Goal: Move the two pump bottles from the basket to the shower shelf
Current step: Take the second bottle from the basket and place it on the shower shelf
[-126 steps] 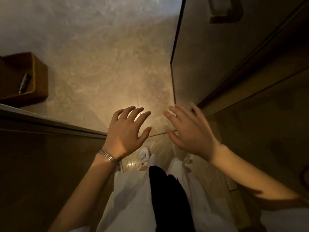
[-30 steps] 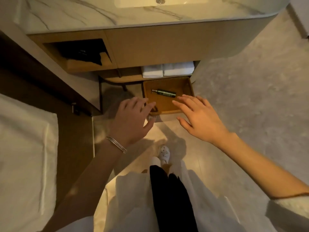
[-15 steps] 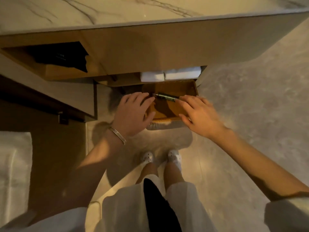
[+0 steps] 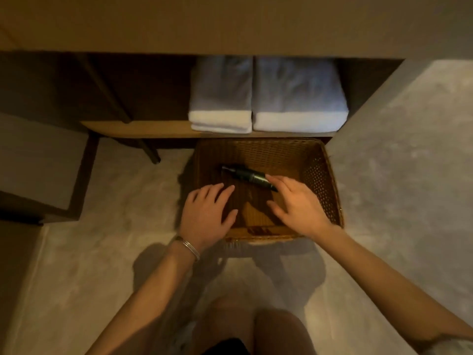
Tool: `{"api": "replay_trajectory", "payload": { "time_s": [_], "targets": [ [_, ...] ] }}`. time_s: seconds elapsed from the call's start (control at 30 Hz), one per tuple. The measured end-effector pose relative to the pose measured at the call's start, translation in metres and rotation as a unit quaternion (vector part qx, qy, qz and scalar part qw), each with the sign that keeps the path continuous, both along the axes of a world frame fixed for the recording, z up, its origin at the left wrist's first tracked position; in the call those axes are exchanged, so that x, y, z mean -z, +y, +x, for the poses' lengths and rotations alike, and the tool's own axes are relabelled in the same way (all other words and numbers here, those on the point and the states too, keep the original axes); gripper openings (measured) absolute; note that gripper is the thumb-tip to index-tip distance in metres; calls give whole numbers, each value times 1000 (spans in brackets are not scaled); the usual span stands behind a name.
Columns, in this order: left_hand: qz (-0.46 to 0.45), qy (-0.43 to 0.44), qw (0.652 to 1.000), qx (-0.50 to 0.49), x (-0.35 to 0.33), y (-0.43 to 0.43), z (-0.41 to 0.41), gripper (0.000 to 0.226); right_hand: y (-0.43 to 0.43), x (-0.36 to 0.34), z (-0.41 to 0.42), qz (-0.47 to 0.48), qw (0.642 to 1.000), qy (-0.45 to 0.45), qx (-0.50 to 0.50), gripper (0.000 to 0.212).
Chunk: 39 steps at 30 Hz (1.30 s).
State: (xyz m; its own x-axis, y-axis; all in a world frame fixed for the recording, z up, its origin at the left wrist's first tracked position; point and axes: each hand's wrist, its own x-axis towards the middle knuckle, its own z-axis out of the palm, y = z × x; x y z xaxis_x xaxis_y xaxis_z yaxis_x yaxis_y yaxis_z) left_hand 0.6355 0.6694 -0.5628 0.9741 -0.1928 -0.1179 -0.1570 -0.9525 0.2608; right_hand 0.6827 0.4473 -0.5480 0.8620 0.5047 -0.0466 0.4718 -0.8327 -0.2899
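A dark green pump bottle (image 4: 247,175) lies on its side in a brown woven basket (image 4: 321,175) on the floor, pump head pointing left. My right hand (image 4: 294,203) hovers inside the basket with spread fingers, its fingertips at the bottle's right end; I cannot tell if they touch it. My left hand (image 4: 207,213), with bracelets at the wrist, is spread open over the basket's left side and holds nothing. Only one bottle is visible. The shower shelf is out of view.
Two folded white towels (image 4: 268,98) lie on a low wooden shelf (image 4: 138,129) just behind the basket, under the vanity cabinet (image 4: 230,24). A dark metal leg (image 4: 151,156) stands left of the basket. Grey stone floor (image 4: 409,175) spreads right and left. My knees are below.
I have crouched down, so the basket is much closer. Both hands have dropped into the basket, and the right hand's fingers have come up to the bottle's end.
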Motion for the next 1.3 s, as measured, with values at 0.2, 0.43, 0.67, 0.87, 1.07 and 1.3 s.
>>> {"api": "replay_trajectory", "payload": {
  "time_s": [0.2,0.43,0.67,0.87,1.07,1.3],
  "targets": [
    [8,-28,999,-25,140,-7,31,57,-13,171,52,-13,998,33,48,60],
    [-5,-42,998,-45,208,-13,41,60,-6,266,122,9,996,54,75,61],
    [-28,-56,996,-68,208,-14,40,59,23,310,155,-36,990,60,120,65],
    [-17,-47,997,-59,210,-14,42,59,27,320,157,-72,989,36,121,68],
    [-5,-38,997,-72,193,-10,41,55,26,265,150,37,989,52,137,69],
    [-14,-18,997,-76,76,6,4,55,8,118,83,64,986,92,126,72]
  ]
}}
